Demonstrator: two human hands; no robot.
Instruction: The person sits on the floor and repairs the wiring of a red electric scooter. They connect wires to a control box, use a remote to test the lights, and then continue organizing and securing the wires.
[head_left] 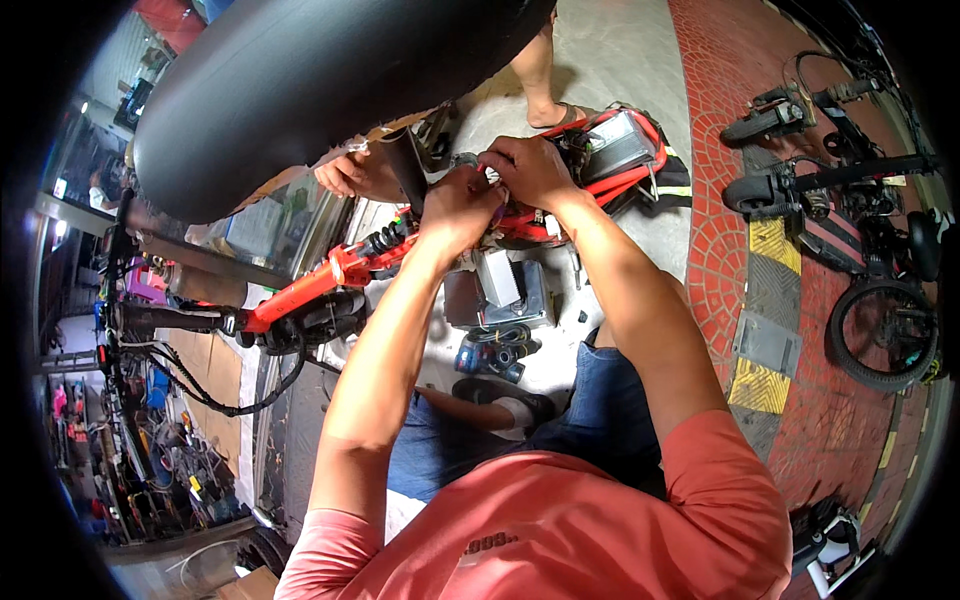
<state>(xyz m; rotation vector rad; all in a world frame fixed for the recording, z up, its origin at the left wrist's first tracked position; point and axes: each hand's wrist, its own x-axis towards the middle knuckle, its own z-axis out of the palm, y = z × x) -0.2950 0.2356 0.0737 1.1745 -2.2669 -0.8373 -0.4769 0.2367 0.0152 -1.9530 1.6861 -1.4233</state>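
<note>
A red electric bike frame (300,285) runs from left centre up to the middle. Both my hands work at its upper part, under a big black seat (300,80). My left hand (458,203) is closed around a small part next to the black seat post (405,165). Just to the right, my right hand (528,168) pinches the same spot with curled fingers; the small part itself is hidden by the fingers. Another person's hand (345,175) holds the frame just left of the post.
A grey controller box (497,277) and a black tool (495,355) lie on the concrete floor below the frame. Another person's sandalled foot (555,115) stands beyond. Folded scooters (800,180) and a wheel (885,335) rest on red paving at right. Shop clutter fills the left.
</note>
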